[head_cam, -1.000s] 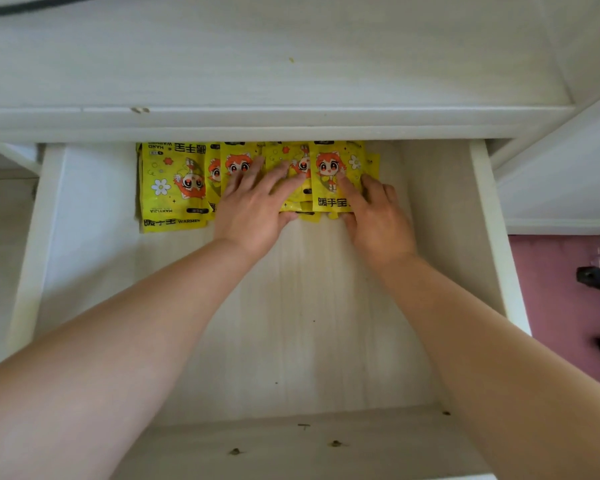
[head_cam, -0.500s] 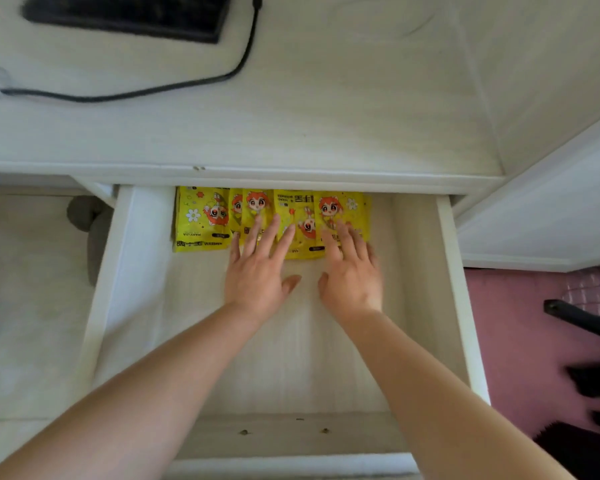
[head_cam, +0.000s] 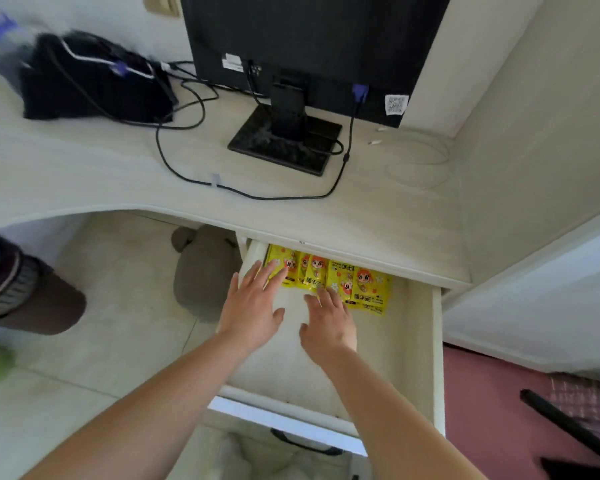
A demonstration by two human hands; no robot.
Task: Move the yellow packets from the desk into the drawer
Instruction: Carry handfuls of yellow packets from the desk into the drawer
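Several yellow packets (head_cam: 357, 285) with a cartoon face lie side by side in a row at the back of the open white drawer (head_cam: 437, 355), partly under the desk's front edge. My left hand (head_cam: 253, 306) hovers over the drawer's left side, fingers spread, its fingertips over the leftmost packet. My right hand (head_cam: 329, 323) is beside it, fingers apart, its fingertips at the near edge of the middle packets. Neither hand holds anything. No packet shows on the desk top (head_cam: 378, 209).
A black monitor (head_cam: 312, 46) on its stand (head_cam: 284, 140) sits on the desk with black cables (head_cam: 187, 174), and a black bag (head_cam: 90, 77) lies at the left. A grey object (head_cam: 205, 271) is on the floor under the desk. A person's leg (head_cam: 25, 292) shows at far left.
Both hands have drawn back from the packets toward me and lifted, fingers spreading. The view has tilted up, so the desk top and monitor now show.
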